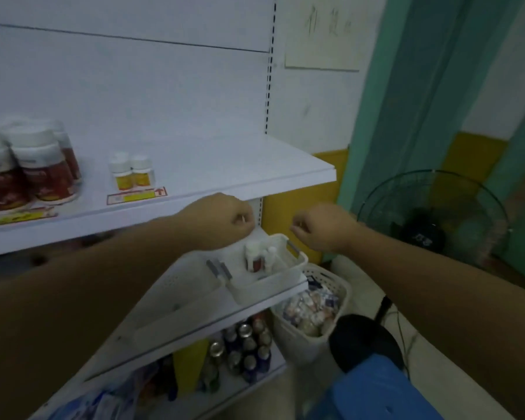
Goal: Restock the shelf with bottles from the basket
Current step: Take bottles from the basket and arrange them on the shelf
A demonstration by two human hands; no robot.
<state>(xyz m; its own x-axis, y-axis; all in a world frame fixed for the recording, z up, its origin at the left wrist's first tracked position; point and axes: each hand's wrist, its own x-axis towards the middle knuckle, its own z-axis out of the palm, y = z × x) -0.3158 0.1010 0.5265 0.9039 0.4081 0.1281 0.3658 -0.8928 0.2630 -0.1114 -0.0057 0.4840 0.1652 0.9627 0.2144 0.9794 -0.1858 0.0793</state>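
A white basket (288,269) sits on the lower shelf and holds a few small bottles (256,257). My left hand (225,221) hovers just above the basket's left side, fingers curled downward, holding nothing that I can see. My right hand (319,227) hangs above the basket's right handle, fingers also curled and holding nothing visible. On the upper white shelf (225,168) stand two small yellow-labelled bottles (132,172) and, at the far left, several larger red-labelled bottles (28,174).
Cans and bottles (246,344) fill the bottom shelf. A white laundry-style bin (312,316) with packets stands on the floor to the right, beside a floor fan (431,219) and a blue stool (376,395). The right half of the upper shelf is bare.
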